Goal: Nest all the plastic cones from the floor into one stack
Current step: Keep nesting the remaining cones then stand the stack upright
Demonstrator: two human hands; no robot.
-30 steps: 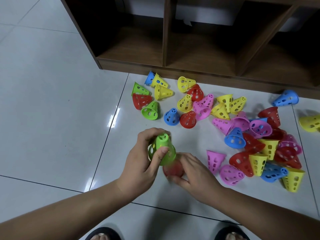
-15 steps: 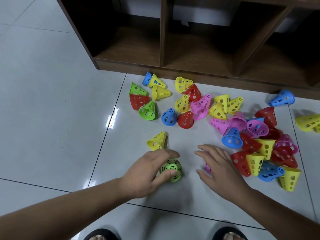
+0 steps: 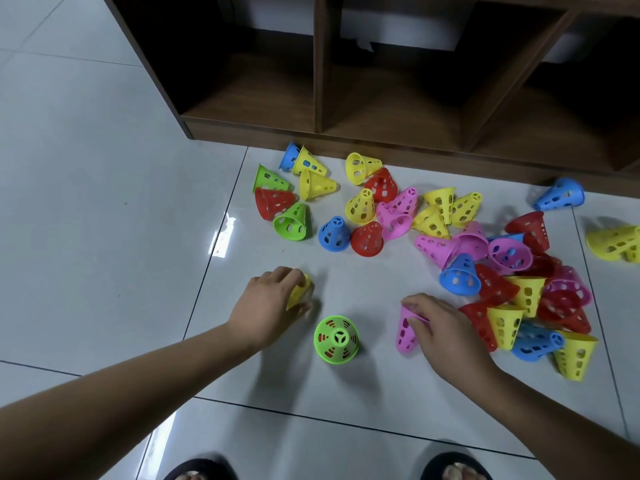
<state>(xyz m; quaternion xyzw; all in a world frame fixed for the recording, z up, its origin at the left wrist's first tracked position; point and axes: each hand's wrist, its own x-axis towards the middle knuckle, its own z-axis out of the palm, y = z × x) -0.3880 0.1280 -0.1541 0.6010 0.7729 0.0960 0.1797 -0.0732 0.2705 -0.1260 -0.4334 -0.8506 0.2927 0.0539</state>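
Left hand (image 3: 266, 306) is off the green cone (image 3: 336, 339) now and has jumped forward to the yellow cone (image 3: 298, 293), while the right hand (image 3: 446, 334) has dropped onto the pink cone (image 3: 404, 332) it was only reaching for half a second back. Green cone stands upright on its wide end between the two hands, touched by neither, and red shows through its holes, so I'd guess one is already nested under it and this is the start of the stack. Left fingers are curled over the yellow one, which is mostly hidden under them; right fingers and thumb grip the pink one, which lies on its side. These look like thin, holey plastic: basically weightless, stiff enough to keep their shape, and probably skatey on glossy tile. I'd grab around the side wall, not the rim, since the holes give some bite, then drop it wide end down over the tip. The rest sit in a big pile (image 3: 460, 275) just right of the right hand and in a looser scatter beyond the hands, all on the white floor (image 3: 104, 237) in front of a wooden shelf (image 3: 318, 81).
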